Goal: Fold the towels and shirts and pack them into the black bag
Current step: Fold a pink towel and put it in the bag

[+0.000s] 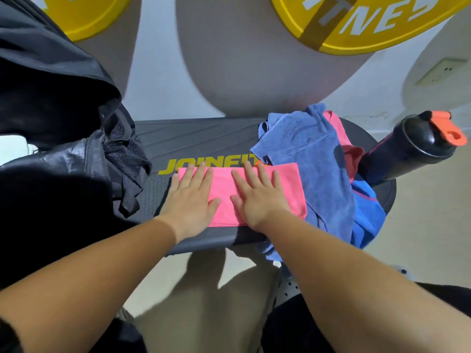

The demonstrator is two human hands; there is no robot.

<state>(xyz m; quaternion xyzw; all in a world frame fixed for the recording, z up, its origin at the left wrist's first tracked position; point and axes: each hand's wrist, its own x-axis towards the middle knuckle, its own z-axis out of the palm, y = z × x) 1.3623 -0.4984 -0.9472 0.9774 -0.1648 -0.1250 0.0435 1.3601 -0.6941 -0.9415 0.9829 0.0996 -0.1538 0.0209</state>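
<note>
Fingers [201,174] of left hand [190,200] and right hand [257,197] lie straight, pressing folded pink microfibre towel [224,184] flat at centre of grey JOINFIT step platform [193,138]. Judged soft, light, limp; pinch 2 folded corners.

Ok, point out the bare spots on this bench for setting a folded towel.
Bare: the ribbed bench behind the pink towel, between black bag and blue towel. Crowded: the right end, heaped with clothes, by the bottle.
</note>
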